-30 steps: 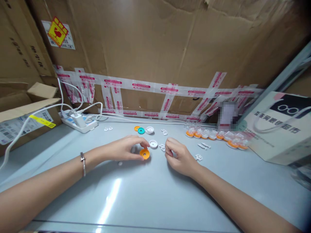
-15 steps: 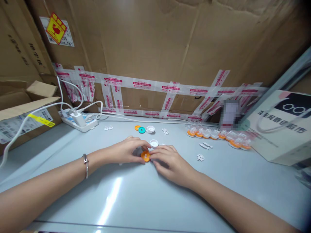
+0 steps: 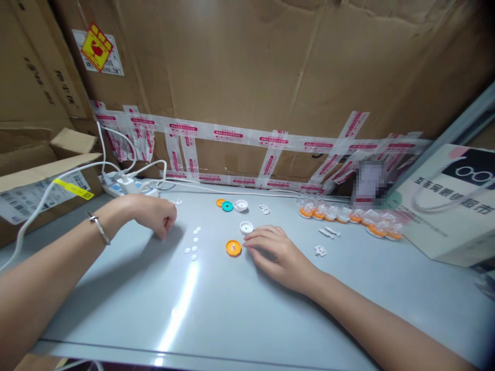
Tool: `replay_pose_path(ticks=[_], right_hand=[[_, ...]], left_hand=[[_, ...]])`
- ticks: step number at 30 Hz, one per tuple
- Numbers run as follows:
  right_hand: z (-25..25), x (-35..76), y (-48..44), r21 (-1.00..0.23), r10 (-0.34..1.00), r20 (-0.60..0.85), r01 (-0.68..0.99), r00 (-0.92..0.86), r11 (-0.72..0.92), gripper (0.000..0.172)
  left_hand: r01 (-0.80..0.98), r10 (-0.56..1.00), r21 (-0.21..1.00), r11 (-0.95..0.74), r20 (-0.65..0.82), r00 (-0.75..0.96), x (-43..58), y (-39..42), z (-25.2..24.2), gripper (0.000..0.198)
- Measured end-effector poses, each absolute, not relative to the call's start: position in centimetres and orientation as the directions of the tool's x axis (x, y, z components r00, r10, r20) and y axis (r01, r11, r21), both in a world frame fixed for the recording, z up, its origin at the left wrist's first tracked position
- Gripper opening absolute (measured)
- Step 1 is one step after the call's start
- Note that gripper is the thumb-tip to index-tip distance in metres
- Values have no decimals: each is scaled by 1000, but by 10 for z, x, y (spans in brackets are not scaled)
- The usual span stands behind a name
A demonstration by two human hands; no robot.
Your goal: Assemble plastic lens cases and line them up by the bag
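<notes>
An orange disc (image 3: pixel 233 248) with a small pale piece at its centre lies on the table. Beside its right edge rests my right hand (image 3: pixel 278 255), palm down, its fingers stretched out and holding nothing. My left hand (image 3: pixel 154 214) is off to the left, with its fingertips pinched together low over the table; what they hold, if anything, is too small to make out. Several small white round pieces (image 3: pixel 194 248) lie between that hand and the orange disc. Just behind my right fingertips sits a white round cup (image 3: pixel 246 227).
A teal disc (image 3: pixel 227 206), another orange disc (image 3: pixel 220 202) and white cups (image 3: pixel 241 205) lie farther back. White plastic parts (image 3: pixel 320 251) and a row of clear-and-orange pieces (image 3: pixel 332 212) are at right, near a paper bag (image 3: pixel 452 216). A power strip (image 3: pixel 145 190) stands back left.
My left hand has left the orange disc and moved left, fingers now pinched near the table. The small white round pieces are now uncovered. My right hand stays beside the disc.
</notes>
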State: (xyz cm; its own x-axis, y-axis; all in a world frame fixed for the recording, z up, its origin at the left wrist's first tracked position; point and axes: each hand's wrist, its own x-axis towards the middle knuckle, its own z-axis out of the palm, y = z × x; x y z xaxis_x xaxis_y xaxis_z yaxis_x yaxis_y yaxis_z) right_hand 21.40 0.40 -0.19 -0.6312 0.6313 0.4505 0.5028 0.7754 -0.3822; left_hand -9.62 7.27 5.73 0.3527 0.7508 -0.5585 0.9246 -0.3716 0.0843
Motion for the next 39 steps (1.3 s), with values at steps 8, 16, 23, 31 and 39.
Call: replay_pose_path(ticks=[8, 16, 23, 31, 39], right_hand=[[-5, 217, 6, -377, 618, 463, 490, -636, 786, 19], [-4, 216, 8, -382, 621, 469, 490, -628, 784, 19], [-4, 215, 9, -395, 627, 470, 487, -622, 779, 21], [-4, 215, 8, -384, 621, 475, 488, -623, 784, 21], [-3, 218, 8, -377, 630, 482, 505, -609, 776, 19]], left_hand=[[934, 747, 40, -355, -588, 310, -87, 68, 48, 8], [900, 798, 161, -406, -416, 435, -89, 79, 41, 17], [859, 880, 267, -436, -72, 469, -79, 96, 25, 17], [826, 906, 385, -413, 83, 415, -79, 110, 12, 14], [593, 937, 747, -300, 347, 38, -86, 93, 55, 30]])
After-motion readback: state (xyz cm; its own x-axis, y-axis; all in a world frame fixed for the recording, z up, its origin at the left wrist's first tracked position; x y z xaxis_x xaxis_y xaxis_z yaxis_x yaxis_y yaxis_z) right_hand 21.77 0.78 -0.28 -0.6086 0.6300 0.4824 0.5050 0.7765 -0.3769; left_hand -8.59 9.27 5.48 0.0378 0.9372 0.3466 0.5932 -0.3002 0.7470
